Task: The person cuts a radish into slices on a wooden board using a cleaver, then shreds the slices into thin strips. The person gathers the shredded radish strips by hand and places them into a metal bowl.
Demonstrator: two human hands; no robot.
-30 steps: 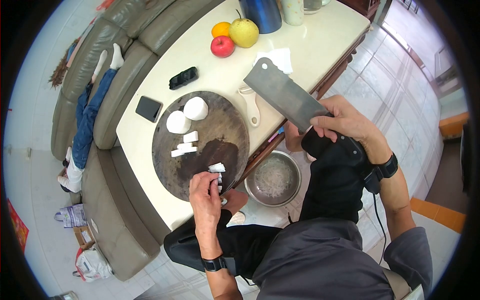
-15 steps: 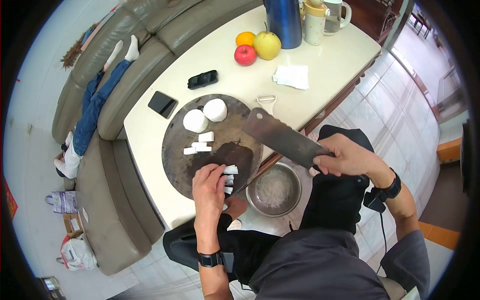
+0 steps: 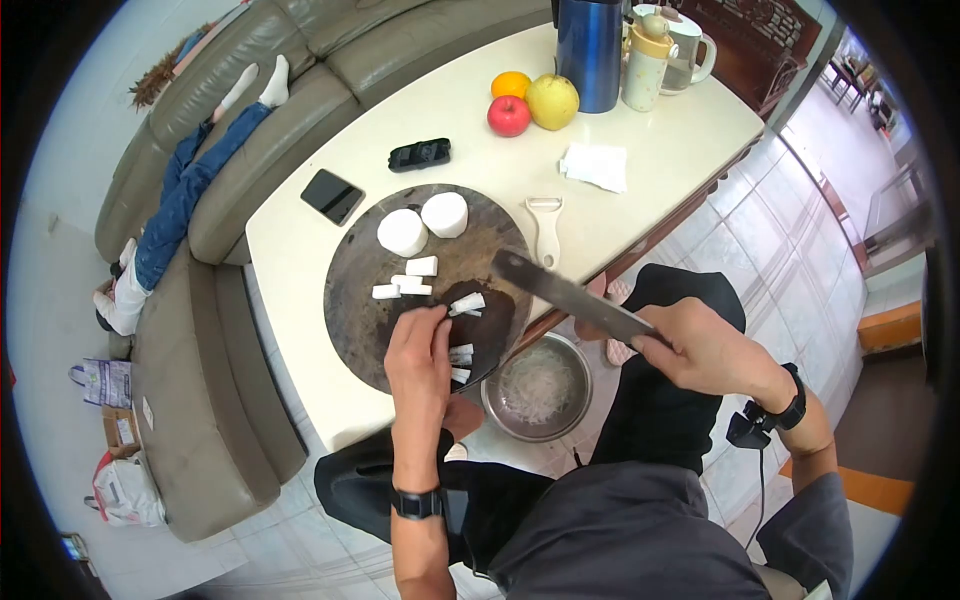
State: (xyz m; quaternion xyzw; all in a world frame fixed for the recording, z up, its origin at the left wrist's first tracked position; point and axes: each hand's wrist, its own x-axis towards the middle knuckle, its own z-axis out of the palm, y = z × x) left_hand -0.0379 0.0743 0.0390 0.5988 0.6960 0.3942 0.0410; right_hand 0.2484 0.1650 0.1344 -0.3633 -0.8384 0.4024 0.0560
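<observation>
My right hand (image 3: pixel 698 345) grips the handle of a dark cleaver (image 3: pixel 575 300). Its blade is held edge down above the right rim of the round cutting board (image 3: pixel 345 320). With fingers pinched together, my left hand (image 3: pixel 417 355) is at a small stack of cut white radish pieces (image 3: pixel 467 303) on the board's wet patch. More white radish sticks (image 3: pixel 460 357) lie beside that hand, towards me. Farther up the board are several short radish blocks (image 3: pixel 403 284) and two thick peeled radish chunks (image 3: pixel 402 233).
A metal bowl (image 3: pixel 537 387) with white shreds stands below the table edge. On the table are a peeler (image 3: pixel 546 232), phone (image 3: pixel 332 197), black case (image 3: pixel 420 155), tissue (image 3: pixel 594 167), fruit (image 3: pixel 552 102), blue flask (image 3: pixel 588 55) and bottle (image 3: pixel 647 66). A person (image 3: pixel 190 190) lies on the sofa (image 3: pixel 215 420).
My left hand has shifted slightly up the board, and one stack of radish pieces now sits apart from the others. The cleaver has turned from flat to edge down.
</observation>
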